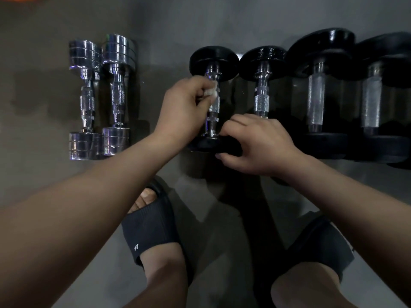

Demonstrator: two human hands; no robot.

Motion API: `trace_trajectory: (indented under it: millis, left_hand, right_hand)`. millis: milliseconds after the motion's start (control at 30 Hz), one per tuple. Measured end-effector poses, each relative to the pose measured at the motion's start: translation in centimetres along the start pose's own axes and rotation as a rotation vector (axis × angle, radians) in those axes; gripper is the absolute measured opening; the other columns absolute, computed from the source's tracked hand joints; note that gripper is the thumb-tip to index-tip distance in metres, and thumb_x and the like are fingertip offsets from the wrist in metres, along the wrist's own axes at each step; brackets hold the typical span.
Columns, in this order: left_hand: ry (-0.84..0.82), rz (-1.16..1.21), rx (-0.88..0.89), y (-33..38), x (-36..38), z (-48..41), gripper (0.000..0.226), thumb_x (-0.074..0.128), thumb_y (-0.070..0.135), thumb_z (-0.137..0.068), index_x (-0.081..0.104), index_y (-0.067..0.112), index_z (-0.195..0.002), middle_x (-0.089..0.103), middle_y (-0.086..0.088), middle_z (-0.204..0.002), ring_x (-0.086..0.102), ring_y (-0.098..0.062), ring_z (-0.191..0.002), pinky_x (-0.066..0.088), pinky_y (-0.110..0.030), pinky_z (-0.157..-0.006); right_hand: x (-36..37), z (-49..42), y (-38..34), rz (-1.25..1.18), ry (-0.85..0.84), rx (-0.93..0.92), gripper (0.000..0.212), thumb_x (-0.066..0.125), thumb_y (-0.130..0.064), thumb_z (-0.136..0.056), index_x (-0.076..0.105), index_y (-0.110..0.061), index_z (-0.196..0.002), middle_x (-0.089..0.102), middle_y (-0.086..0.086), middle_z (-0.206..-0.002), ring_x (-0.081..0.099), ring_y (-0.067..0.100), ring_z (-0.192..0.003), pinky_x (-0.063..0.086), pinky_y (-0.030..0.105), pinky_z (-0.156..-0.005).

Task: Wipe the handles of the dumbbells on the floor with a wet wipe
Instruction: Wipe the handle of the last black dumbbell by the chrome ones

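Several dumbbells lie in a row on the grey floor. My left hand (182,105) pinches a small white wet wipe (211,91) against the upper part of the chrome handle (214,107) of a black-plated dumbbell (213,60) in the middle. My right hand (258,143) grips the near black plate (206,144) of that same dumbbell, fingers curled over its edge. Right beside it lies a second black dumbbell with a chrome handle (262,101).
Two chrome dumbbells (86,98) (117,94) lie to the left. Two larger black dumbbells (315,101) (371,101) lie at the right. My feet in black slides (151,227) (320,243) stand just below the row.
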State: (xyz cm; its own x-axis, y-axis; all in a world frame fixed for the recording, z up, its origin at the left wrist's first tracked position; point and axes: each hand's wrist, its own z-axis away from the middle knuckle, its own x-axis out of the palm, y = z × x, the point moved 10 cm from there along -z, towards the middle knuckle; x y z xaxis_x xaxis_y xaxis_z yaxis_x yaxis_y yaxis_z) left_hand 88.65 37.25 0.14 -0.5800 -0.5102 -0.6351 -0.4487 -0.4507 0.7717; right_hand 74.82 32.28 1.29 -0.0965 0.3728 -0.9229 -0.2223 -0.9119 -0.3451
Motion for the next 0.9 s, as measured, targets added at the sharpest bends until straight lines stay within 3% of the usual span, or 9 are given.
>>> trace_trajectory:
  millis: [100, 233, 367, 500, 633, 767, 800, 900]
  left_hand:
    - [0.022, -0.074, 0.072, 1.0, -0.2, -1.2, 0.017, 0.071, 0.025, -0.088, 0.080, 0.021, -0.101, 0.072, -0.002, -0.091, 0.062, -0.007, -0.084, 0.042, -0.008, -0.078]
    - [0.002, -0.142, 0.115, 2.0, 0.3, -2.9, 0.019, 0.066, 0.024, -0.088, 0.081, 0.015, -0.095, 0.071, -0.011, -0.092, 0.067, -0.025, -0.086, 0.049, -0.030, -0.081]
    - [-0.037, -0.157, 0.230, 2.6, 0.8, -1.7, 0.018, 0.067, 0.018, -0.090, 0.081, 0.013, -0.100, 0.069, -0.010, -0.097, 0.068, -0.025, -0.087, 0.051, -0.029, -0.083]
    - [-0.099, -0.210, 0.334, 2.9, 1.3, -1.5, 0.027, 0.059, 0.028, -0.097, 0.079, 0.010, -0.101, 0.067, -0.010, -0.098, 0.067, -0.027, -0.086, 0.055, -0.034, -0.079]
    - [-0.123, -0.241, 0.272, 2.6, 1.5, -3.1, 0.027, 0.058, 0.027, -0.095, 0.079, 0.012, -0.103, 0.067, -0.012, -0.099, 0.066, -0.030, -0.086, 0.054, -0.041, -0.077]
    - [-0.031, -0.045, 0.049, 1.0, -0.1, -2.7, 0.021, 0.071, 0.025, -0.090, 0.080, 0.018, -0.107, 0.075, -0.003, -0.101, 0.068, -0.009, -0.093, 0.045, -0.010, -0.085]
    - [-0.026, 0.019, -0.038, 0.0, -0.1, -2.4, 0.021, 0.072, 0.026, -0.089, 0.080, 0.019, -0.107, 0.077, 0.001, -0.101, 0.068, -0.004, -0.092, 0.046, -0.010, -0.085]
    - [-0.039, 0.270, -0.263, -3.1, 0.6, -1.3, 0.019, 0.076, 0.029, -0.085, 0.081, 0.023, -0.102, 0.078, 0.011, -0.093, 0.071, 0.000, -0.085, 0.058, -0.032, -0.090]
  right_hand:
    - [-0.1, 0.0, -0.1, -0.011, 0.013, -0.002, 0.042, 0.059, -0.064, -0.078, 0.059, -0.031, -0.103, 0.058, -0.009, -0.096, 0.061, 0.019, -0.096, 0.049, 0.033, -0.066]
    - [-0.2, 0.0, -0.1, -0.014, 0.012, -0.001, 0.043, 0.059, -0.065, -0.077, 0.058, -0.031, -0.104, 0.058, -0.009, -0.095, 0.061, 0.020, -0.096, 0.048, 0.033, -0.065]
    - [-0.1, 0.0, 0.0, -0.017, 0.005, 0.003, 0.043, 0.060, -0.065, -0.077, 0.056, -0.034, -0.106, 0.058, -0.010, -0.097, 0.060, 0.018, -0.099, 0.046, 0.032, -0.066]
    - [-0.2, 0.1, 0.0, -0.020, 0.013, 0.002, 0.041, 0.062, -0.064, -0.077, 0.057, -0.035, -0.106, 0.058, -0.010, -0.096, 0.061, 0.019, -0.098, 0.045, 0.032, -0.066]
    - [-0.1, 0.0, 0.0, -0.022, 0.001, 0.004, 0.043, 0.060, -0.065, -0.078, 0.057, -0.033, -0.106, 0.059, -0.010, -0.098, 0.061, 0.019, -0.099, 0.044, 0.032, -0.067]
    - [-0.1, 0.0, 0.0, -0.015, 0.002, -0.004, 0.043, 0.060, -0.065, -0.078, 0.058, -0.033, -0.106, 0.059, -0.010, -0.098, 0.061, 0.019, -0.098, 0.044, 0.031, -0.066]
    - [-0.1, 0.0, 0.0, -0.014, 0.005, -0.004, 0.043, 0.060, -0.065, -0.078, 0.058, -0.033, -0.106, 0.059, -0.010, -0.098, 0.061, 0.018, -0.098, 0.044, 0.030, -0.066]
    - [-0.2, 0.1, 0.0, -0.017, 0.010, -0.003, 0.043, 0.060, -0.065, -0.078, 0.059, -0.033, -0.106, 0.059, -0.011, -0.098, 0.061, 0.018, -0.097, 0.044, 0.030, -0.066]
